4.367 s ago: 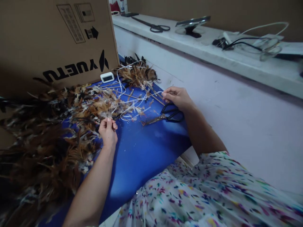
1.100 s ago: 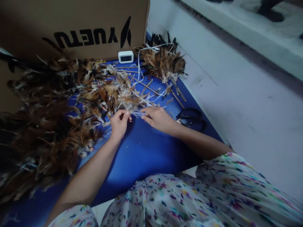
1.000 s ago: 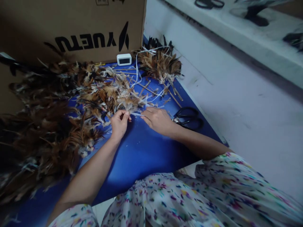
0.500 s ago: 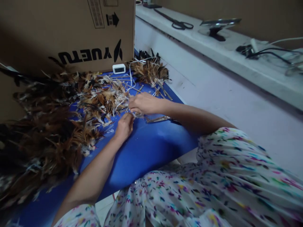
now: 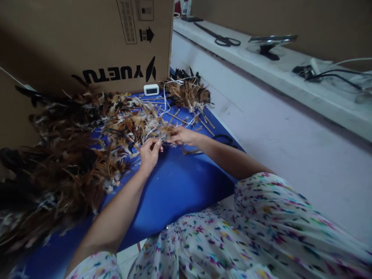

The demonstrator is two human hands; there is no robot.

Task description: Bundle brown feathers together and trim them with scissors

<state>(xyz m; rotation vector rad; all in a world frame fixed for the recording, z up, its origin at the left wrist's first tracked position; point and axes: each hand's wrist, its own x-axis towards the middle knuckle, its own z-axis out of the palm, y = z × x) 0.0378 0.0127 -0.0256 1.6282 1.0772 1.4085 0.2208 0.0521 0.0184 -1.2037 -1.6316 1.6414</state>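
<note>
My left hand (image 5: 149, 153) and my right hand (image 5: 183, 136) meet at the near edge of a heap of brown and white feathers (image 5: 130, 126) on a blue table top (image 5: 174, 186). Both hands are closed in a pinch on a small tuft of feathers with white strips (image 5: 165, 136) between them. Black-handled scissors (image 5: 222, 138) lie on the blue surface just right of my right forearm, partly hidden by it. A large pile of dark brown feathers (image 5: 55, 170) covers the left side.
A big cardboard box (image 5: 87, 42) stands behind the feathers, with a small white digital clock (image 5: 151, 89) at its foot. Another feather bunch (image 5: 188, 93) lies at the far right corner. A white ledge (image 5: 276, 66) on the right carries long scissors (image 5: 221, 38), a stand and cables.
My right hand left the spot by the scissors and came left to meet my left hand at the feather tuft. The view tilted up, so the ledge shows again.
</note>
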